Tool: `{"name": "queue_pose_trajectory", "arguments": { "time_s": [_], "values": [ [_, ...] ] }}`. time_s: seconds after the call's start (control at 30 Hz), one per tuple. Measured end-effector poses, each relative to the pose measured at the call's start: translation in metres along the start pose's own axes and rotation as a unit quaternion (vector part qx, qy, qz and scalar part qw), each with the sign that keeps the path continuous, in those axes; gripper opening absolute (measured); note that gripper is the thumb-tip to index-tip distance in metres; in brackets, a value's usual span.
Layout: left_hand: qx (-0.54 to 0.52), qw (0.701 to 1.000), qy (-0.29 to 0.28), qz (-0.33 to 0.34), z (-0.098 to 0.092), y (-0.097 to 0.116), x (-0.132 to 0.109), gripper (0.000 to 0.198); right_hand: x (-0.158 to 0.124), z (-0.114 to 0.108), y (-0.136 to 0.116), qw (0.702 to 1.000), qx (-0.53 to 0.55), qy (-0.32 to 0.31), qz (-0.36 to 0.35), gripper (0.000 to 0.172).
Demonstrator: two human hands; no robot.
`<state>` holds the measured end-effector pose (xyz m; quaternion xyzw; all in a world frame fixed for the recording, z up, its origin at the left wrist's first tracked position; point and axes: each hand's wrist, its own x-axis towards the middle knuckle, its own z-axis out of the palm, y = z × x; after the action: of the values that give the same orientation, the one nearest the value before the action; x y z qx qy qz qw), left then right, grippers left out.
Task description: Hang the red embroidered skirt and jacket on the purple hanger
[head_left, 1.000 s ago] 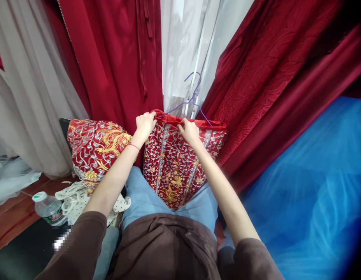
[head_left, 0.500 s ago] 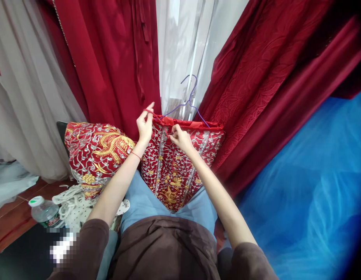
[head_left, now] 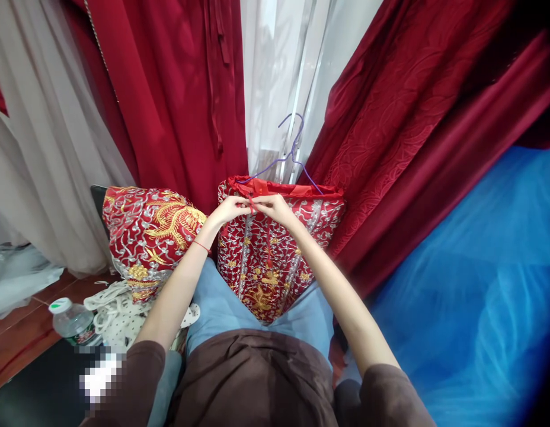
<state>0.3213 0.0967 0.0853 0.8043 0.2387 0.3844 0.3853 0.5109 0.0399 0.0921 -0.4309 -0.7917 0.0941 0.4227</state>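
Observation:
A red garment (head_left: 266, 255) with silver and gold embroidery hangs from a purple wire hanger (head_left: 294, 151) and rests between my knees. Near its top left edge, a red cord (head_left: 250, 203) is pinched by both hands. My left hand (head_left: 232, 209) comes in from the left with its fingers closed on the cord. From the right, my right hand (head_left: 274, 207) meets it, fingertips together on the same cord. The fingers partly cover the cord, so whether it is knotted or looped there I cannot tell.
Another embroidered red piece (head_left: 153, 237) lies at my left over a dark chair back. Below it are a spotted white cloth bag (head_left: 119, 314) and a plastic bottle (head_left: 73, 320). Red gowns (head_left: 181, 77) hang in front; blue fabric (head_left: 470, 284) spreads at the right.
My left hand has come down and inward from its raised position with the cord stretched up. Both hands' fingertips now meet at the garment's top edge.

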Motion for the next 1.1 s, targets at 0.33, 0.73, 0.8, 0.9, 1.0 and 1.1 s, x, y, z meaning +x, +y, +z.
{"name": "queue_pose_trajectory", "arguments": {
  "time_s": [0.33,0.73,0.8,0.9,1.0,1.1],
  "values": [
    [-0.072,0.995,-0.009,-0.074,-0.005,0.008,0.005,0.029,0.005,0.011,-0.011,0.931,-0.363,0.022,-0.01,0.032],
    [0.06,0.965,0.257,0.001,0.028,-0.017,0.018,0.013,0.011,0.007,0.006,0.957,-0.235,0.164,0.04,0.021],
    [0.152,0.95,0.272,-0.021,0.023,-0.016,0.017,0.012,0.009,0.0,0.008,0.945,-0.278,0.161,0.058,0.021],
    [0.276,0.921,0.27,-0.04,0.017,-0.01,0.014,0.021,0.007,-0.009,0.006,0.909,-0.396,0.119,0.053,0.024],
    [0.358,0.892,0.266,-0.075,0.013,-0.002,0.013,0.034,0.007,-0.011,-0.001,0.863,-0.497,0.079,0.04,0.03],
    [0.405,0.87,0.265,-0.092,0.008,0.002,0.016,0.036,0.009,-0.01,-0.009,0.851,-0.518,0.064,0.054,0.034]
  ]
}}
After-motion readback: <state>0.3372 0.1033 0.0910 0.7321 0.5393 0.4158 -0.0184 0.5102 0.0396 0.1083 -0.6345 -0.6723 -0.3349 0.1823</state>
